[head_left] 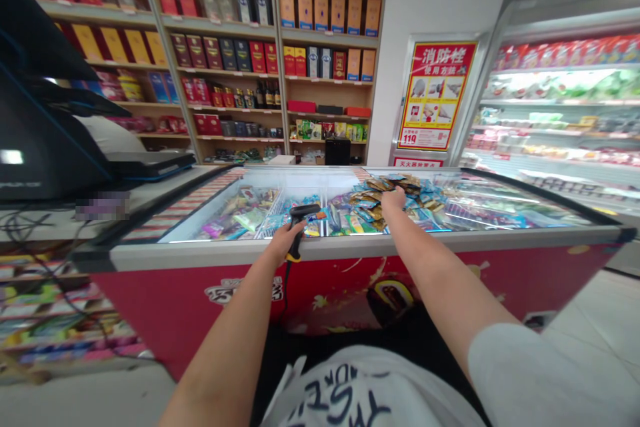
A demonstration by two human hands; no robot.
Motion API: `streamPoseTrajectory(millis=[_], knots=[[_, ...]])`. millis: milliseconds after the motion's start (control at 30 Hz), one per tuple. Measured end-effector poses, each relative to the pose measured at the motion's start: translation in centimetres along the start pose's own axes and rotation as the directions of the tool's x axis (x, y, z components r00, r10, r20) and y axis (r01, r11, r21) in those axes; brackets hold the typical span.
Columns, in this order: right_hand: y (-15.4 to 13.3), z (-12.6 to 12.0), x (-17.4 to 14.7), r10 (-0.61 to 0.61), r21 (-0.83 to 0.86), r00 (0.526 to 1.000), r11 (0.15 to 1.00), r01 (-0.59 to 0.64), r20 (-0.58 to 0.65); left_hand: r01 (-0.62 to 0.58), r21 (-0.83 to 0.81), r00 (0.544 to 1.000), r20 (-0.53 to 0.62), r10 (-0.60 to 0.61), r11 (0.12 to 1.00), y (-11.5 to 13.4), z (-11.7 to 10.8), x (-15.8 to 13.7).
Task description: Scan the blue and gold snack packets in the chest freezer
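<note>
Closed round the grip of a black barcode scanner (303, 212) with yellow trim is my left hand (287, 240), near the front rim of a red chest freezer (330, 250). A cable hangs from the scanner's base. My right hand (393, 201) reaches over the freezer to a pile of gold and blue snack-size packets (370, 199) on top of the glass. Its fingers touch the packets, but I cannot make out whether they grip one. Below the glass lie more colourful packs (253, 207), some in white wire baskets.
A black checkout machine (45, 113) stands on the counter at left, with loose cables (25, 227) below it. Behind the freezer are wooden shelves (225, 67) of boxes and bottles. A lit refrigerated display (565, 107) stands at right, beside a red wall poster (437, 93).
</note>
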State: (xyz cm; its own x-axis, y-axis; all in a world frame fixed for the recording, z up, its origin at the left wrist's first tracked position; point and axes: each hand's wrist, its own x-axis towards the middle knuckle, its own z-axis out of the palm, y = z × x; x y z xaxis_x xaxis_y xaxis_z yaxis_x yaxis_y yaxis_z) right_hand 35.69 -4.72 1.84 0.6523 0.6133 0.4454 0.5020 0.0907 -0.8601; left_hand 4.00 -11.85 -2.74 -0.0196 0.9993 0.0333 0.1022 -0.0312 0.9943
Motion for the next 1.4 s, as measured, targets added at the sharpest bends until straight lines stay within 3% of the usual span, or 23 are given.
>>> streamPoseTrajectory(millis=[67, 133, 200, 267, 333, 400, 600, 767, 833, 933, 1133, 1200, 1300, 1400], knots=[[-0.6, 0.8, -1.0, -0.039, -0.060, 0.999, 0.997, 0.039, 0.007, -0.007, -0.029, 1.000, -0.022, 0.006, 1.000, -0.2, 0.1, 0.1], [-1.6, 2.0, -2.7, -0.167, -0.134, 0.967, 0.972, 0.194, 0.193, -0.013, -0.043, 0.999, -0.043, 0.011, 0.999, -0.4, 0.2, 0.2], [-2.5, 3.4, -4.8, -0.250, -0.172, 0.859, 0.918, 0.357, 0.447, -0.013, -0.042, 0.998, -0.065, 0.010, 0.999, -0.6, 0.1, 0.2], [-3.2, 4.9, -6.9, -0.315, -0.160, 0.712, 0.843, 0.514, 0.628, -0.016, -0.045, 0.997, -0.081, 0.012, 0.999, -0.6, 0.0, 0.3], [-3.6, 6.3, -8.7, -0.375, -0.123, 0.576, 0.754, 0.646, 0.726, -0.015, -0.073, 0.996, -0.093, 0.008, 0.997, -0.6, -0.1, 0.2], [-3.7, 7.4, -9.9, -0.355, -0.141, 0.500, 0.689, 0.711, 0.790, -0.015, -0.128, 0.995, -0.102, 0.001, 0.992, -0.5, -0.2, 0.2], [-3.9, 8.8, -9.9, -0.155, -0.273, 0.434, 0.583, 0.765, 0.888, -0.007, -0.255, 0.995, -0.100, -0.019, 0.967, -0.5, -0.4, 0.2], [-3.5, 8.0, -9.6, -0.254, -0.247, 0.380, 0.433, 0.867, 0.889, -0.040, -0.262, 0.994, -0.107, 0.012, 0.964, -0.7, -0.2, 0.4], [-3.1, 7.6, -9.8, -0.291, -0.246, 0.392, 0.430, 0.868, 0.873, -0.031, -0.236, 0.994, -0.109, 0.005, 0.971, -0.7, -0.1, 0.4], [-2.3, 7.1, -10.1, -0.319, -0.275, 0.469, 0.498, 0.822, 0.824, -0.026, -0.168, 0.995, -0.104, 0.009, 0.985, -0.6, -0.1, 0.3], [-0.7, 5.7, -9.4, -0.261, -0.306, 0.791, 0.820, 0.484, 0.553, -0.055, 0.006, 0.995, -0.088, 0.056, 0.998, -0.6, -0.3, 0.4], [-0.3, 5.3, -9.0, -0.198, -0.252, 0.856, 0.902, 0.350, 0.478, -0.069, 0.028, 0.996, -0.056, 0.070, 0.997, -0.6, -0.3, 0.4], [0.1, 4.8, -8.6, -0.045, -0.113, 0.890, 0.988, 0.108, 0.454, -0.076, 0.047, 0.997, -0.015, 0.077, 0.996, -0.5, -0.1, 0.2], [0.3, 4.8, -8.6, 0.052, -0.005, 0.880, 0.998, -0.057, 0.473, -0.074, 0.141, 0.997, 0.004, 0.074, 0.987, -0.1, 0.1, -0.1]])
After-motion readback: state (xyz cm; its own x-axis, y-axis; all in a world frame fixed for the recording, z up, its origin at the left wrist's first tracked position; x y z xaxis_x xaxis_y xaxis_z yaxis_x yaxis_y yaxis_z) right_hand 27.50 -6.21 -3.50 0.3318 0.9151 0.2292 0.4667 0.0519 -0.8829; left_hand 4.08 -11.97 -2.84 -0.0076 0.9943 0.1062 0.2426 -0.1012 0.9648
